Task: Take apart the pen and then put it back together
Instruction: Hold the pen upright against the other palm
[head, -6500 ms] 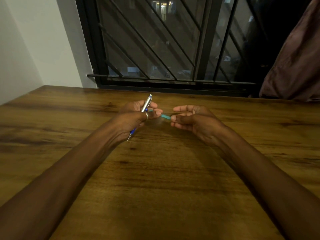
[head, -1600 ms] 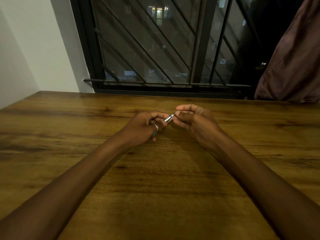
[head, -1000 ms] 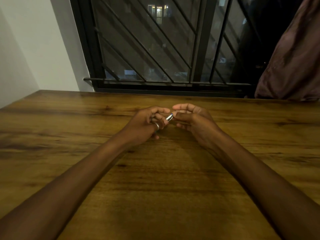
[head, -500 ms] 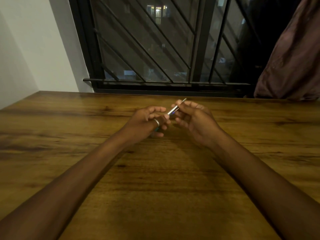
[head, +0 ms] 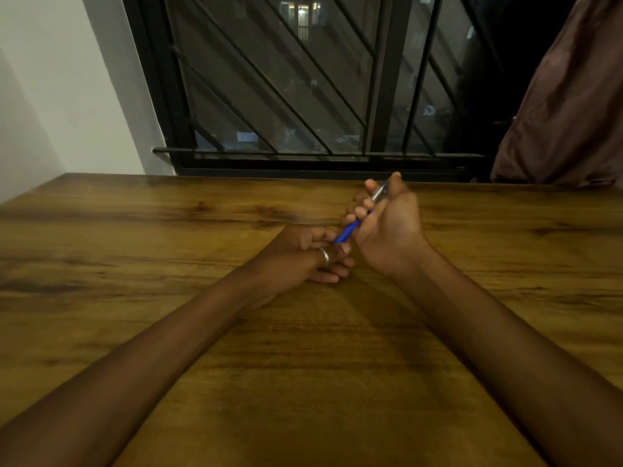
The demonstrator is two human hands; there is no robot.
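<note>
The pen [head: 347, 232] has a blue lower barrel and a silver upper part. It lies slanted, its silver end up and away from me. My right hand [head: 387, 227] is wrapped around its upper and middle part, thumb near the silver top. My left hand [head: 303, 254], with a silver ring on one finger, rests on the wooden table [head: 168, 237] and pinches the blue lower end with thumb and fingers. The pen's tip is hidden inside my left fingers. I cannot see whether the left hand also holds a loose pen part.
A black barred window [head: 303, 96] runs along the table's far edge. A brownish curtain [head: 566, 112] hangs at the back right. A white wall [head: 67, 96] stands at the left. Bare wood lies in front of and beside both hands.
My right hand has drawn up and away, closing round the pen and baring the blue barrel between the hands. My left hand has settled lower on the table, still at the pen's lower end.
</note>
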